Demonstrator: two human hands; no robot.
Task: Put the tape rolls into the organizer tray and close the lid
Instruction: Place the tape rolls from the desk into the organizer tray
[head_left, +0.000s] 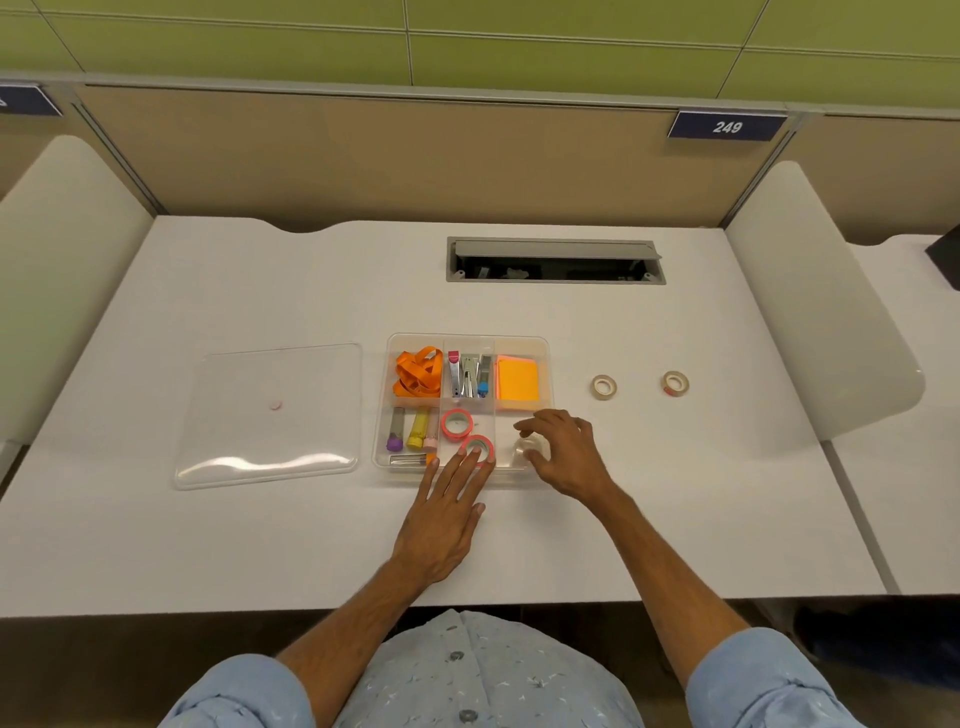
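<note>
A clear organizer tray (546, 364) sits mid-desk with several compartments. Two pink tape rolls lie in its front middle compartment: one (456, 423) behind, one (479, 449) in front. My left hand (447, 512) lies flat, its fingertips touching the front pink roll. My right hand (563, 452) is over the front right compartment, fingers curled around a clear tape roll (529, 448). Two more tape rolls stand on the desk to the right: a beige one (603, 387) and one with a red edge (675, 383). The clear lid (270, 413) lies flat to the left of the tray.
The tray also holds an orange ribbon (418, 370), staplers (469, 375), orange sticky notes (517, 379) and coloured markers (418, 428). An open cable hatch (555, 260) is set into the desk behind. White side dividers stand at both desk ends.
</note>
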